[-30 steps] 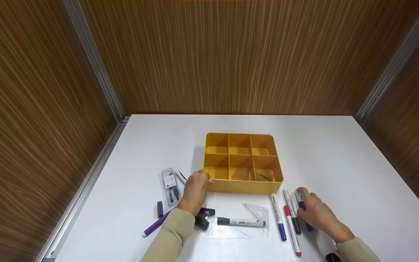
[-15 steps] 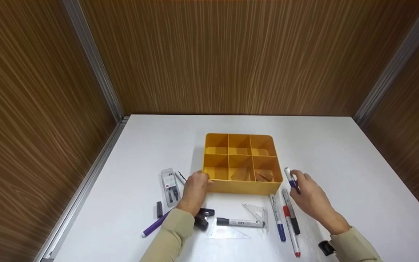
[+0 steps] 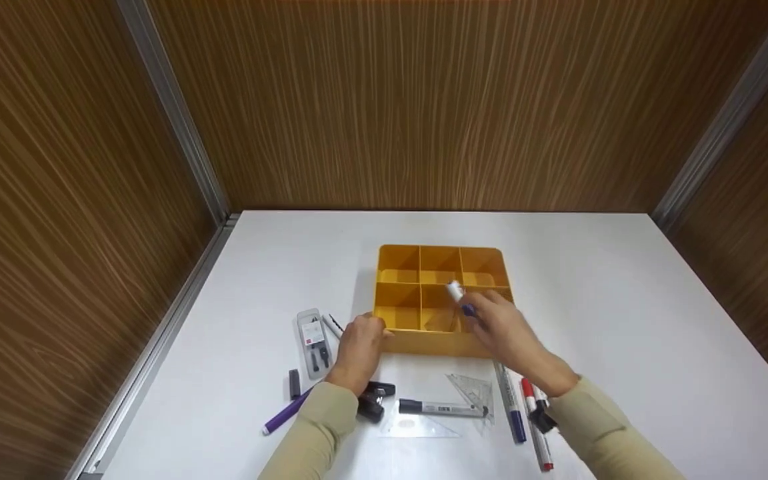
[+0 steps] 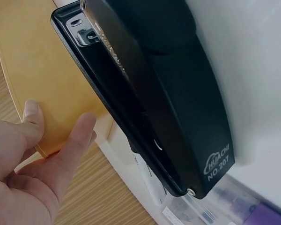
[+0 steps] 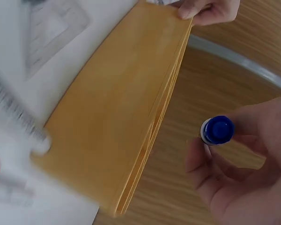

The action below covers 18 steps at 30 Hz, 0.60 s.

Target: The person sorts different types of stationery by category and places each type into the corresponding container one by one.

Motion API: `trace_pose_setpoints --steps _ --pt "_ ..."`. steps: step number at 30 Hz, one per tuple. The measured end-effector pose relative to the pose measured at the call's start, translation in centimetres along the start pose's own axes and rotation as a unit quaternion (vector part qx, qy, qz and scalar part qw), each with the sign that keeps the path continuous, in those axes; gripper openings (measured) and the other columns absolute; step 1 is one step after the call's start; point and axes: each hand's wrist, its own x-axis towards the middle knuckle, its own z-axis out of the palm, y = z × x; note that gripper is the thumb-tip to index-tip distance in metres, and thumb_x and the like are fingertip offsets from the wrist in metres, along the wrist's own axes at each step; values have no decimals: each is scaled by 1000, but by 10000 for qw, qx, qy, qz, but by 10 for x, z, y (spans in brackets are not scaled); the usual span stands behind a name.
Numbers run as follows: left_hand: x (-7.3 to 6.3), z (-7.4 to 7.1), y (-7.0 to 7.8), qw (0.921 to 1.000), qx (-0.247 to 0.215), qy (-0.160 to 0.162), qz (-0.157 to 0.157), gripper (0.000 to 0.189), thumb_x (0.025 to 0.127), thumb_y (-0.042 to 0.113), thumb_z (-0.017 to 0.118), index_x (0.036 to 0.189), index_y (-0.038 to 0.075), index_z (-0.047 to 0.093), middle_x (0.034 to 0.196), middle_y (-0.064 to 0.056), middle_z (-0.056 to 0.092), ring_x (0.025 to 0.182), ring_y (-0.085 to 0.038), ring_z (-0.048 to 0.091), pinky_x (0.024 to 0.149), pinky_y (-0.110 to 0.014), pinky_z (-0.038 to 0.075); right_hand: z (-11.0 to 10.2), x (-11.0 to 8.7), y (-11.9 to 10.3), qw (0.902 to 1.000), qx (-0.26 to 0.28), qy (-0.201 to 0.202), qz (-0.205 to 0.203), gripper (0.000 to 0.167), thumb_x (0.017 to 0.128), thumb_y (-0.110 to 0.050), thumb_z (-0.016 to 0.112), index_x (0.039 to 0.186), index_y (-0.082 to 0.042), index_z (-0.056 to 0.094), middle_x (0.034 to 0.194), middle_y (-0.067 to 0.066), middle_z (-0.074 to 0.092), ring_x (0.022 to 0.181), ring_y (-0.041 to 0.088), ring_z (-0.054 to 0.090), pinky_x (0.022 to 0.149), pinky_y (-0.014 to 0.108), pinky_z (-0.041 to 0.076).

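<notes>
My left hand [image 3: 359,350] grips the front-left corner of a yellow box [image 3: 424,342] with six compartments. In the left wrist view its thumb and a finger lie on the box wall, just beyond a black stapler [image 4: 178,108]. Over the front compartments, my right hand [image 3: 507,333] pinches a short white marker with a blue cap [image 5: 220,130] between thumb and fingers. The marker is tilted, its white end [image 3: 455,291] toward the back left. Clear pieces show in the front-middle compartment; the right hand hides most of the front-right one.
In front of the box lie a black-capped marker [image 3: 447,408], clear set squares [image 3: 474,390], a blue-capped marker [image 3: 511,403] and a red marker [image 3: 539,437]. To the left are a clear case [image 3: 314,340], a dark cap [image 3: 294,383] and a purple marker [image 3: 284,417].
My right hand has picked up the blue-capped marker from the right side of the table and carried it left over the box. The left hand has stayed at the box corner.
</notes>
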Motion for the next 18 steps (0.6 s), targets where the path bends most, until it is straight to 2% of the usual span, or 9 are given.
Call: trace_pose_setpoints --steps 7,13,18 --pt "0 0 1 9999 -65 -98 -19 22 79 24 74 73 2 73 72 -12 67 63 -26 67 56 -37 53 33 27 -22 9972 530 -500 153 13 82 5 69 91 -4 74 83 11 66 74 21 62 64 32 56" --pt "1 0 2 9999 -8 -136 -21 10 80 10 74 73 3 73 73 -12 69 63 -27 67 55 -37 53 58 39 -32 9940 705 -800 240 19 79 9 64 93 1 75 85 16 69 74 24 62 66 33 56" --pt "1 0 3 9998 -117 -129 -26 12 81 14 74 76 3 73 76 -12 70 65 -26 67 56 -36 53 67 50 -40 9906 696 -1088 442 20 78 10 63 95 3 72 85 17 71 72 23 62 62 36 54"
